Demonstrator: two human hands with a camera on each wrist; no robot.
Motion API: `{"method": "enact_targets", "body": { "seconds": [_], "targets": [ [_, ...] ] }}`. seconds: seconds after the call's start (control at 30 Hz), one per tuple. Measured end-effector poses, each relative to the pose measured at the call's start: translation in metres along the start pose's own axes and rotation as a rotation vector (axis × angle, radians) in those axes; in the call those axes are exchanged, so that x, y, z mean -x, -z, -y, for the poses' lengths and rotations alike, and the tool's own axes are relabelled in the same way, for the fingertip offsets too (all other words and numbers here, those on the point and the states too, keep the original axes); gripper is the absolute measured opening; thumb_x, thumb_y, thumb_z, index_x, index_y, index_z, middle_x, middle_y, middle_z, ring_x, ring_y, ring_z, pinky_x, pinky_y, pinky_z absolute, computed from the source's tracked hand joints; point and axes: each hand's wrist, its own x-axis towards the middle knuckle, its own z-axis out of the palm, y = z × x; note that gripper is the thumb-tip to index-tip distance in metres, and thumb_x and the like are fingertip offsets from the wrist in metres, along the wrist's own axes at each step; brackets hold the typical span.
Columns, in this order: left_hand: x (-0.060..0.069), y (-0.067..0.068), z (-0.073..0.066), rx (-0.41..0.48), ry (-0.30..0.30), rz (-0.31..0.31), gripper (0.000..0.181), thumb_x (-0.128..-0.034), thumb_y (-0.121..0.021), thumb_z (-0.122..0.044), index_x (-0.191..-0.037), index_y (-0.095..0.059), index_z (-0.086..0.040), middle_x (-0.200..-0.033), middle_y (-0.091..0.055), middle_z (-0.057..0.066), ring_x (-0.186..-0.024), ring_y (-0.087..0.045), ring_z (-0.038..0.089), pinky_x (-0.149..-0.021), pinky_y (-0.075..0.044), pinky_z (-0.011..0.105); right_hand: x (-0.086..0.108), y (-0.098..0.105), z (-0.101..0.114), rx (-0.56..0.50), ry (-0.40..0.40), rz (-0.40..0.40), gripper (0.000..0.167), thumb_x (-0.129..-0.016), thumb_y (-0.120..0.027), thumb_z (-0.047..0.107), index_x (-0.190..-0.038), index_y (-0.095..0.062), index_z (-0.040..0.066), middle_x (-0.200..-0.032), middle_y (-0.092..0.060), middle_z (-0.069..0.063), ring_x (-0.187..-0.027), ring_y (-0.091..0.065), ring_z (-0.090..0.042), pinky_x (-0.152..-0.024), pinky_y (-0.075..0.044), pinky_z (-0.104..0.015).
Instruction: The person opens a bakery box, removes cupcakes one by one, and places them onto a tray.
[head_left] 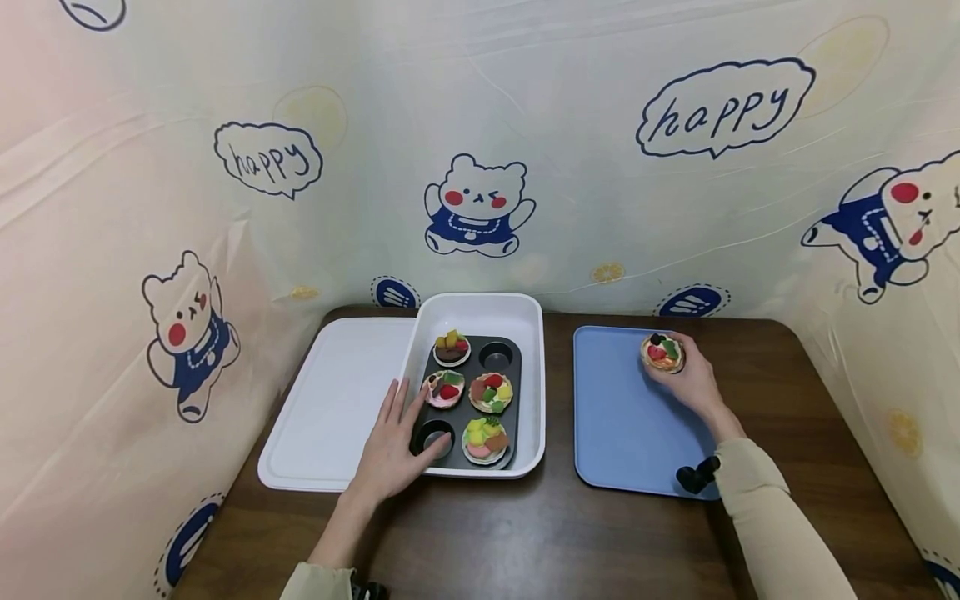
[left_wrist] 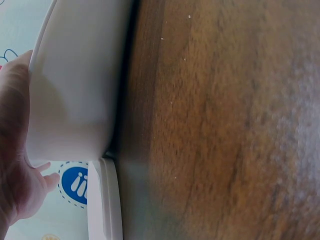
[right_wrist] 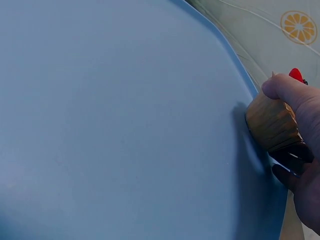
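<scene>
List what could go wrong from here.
The right hand holds a fruit tartlet by the far edge of the blue tray; set down there, it might catch the rim and tip.

The left hand spreads over the near-left corner of the white bin, one fingertip apparently close to the middle-left tartlet in the muffin pan; a shift could nudge it.

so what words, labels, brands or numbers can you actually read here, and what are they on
"happy": left speech bubble on the hanging sheet
"happy": larger right speech bubble on the same sheet
Blue badge on the sheet: pale drawn marks, no readable letters
No text visible on the blue tray, white tub, muffin tin or tarts
</scene>
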Motion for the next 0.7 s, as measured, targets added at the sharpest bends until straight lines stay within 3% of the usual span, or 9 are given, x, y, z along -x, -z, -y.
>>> {"method": "enact_targets", "body": {
  "seconds": [0.43, 0.7],
  "targets": [
    [0.0003, -0.0002, 0.0002, -0.005, 0.003, 0.004, 0.098, -0.0963, -0.070, -0.066, -0.174, -0.035, -0.018, -0.186, -0.015, 0.015, -0.174, -0.008, 0.041, -0.134, -0.029, 0.070, -0.0009, 0.0013, 0.0023, 0.057, 0.024, 0.023, 0.085, -0.100, -0.082, 0.023, -0.164, -0.034, -0.006, -0.158, -0.049, -0.038, -0.143, -0.051, -0.056, -0.121, -0.042, -0.075],
    [0.0000, -0.0003, -0.0006, -0.006, 0.005, 0.002, 0.098, -0.0961, -0.071, -0.064, -0.174, -0.034, -0.018, -0.187, -0.014, 0.015, -0.174, -0.008, 0.041, -0.134, -0.029, 0.069, -0.0019, 0.0057, 0.0056, 0.124, 0.055, 0.003, 0.083, -0.097, -0.083, 0.024, -0.159, -0.040, -0.012, -0.156, -0.045, -0.039, -0.148, -0.036, -0.059, -0.121, -0.036, -0.078]
  ]
}}
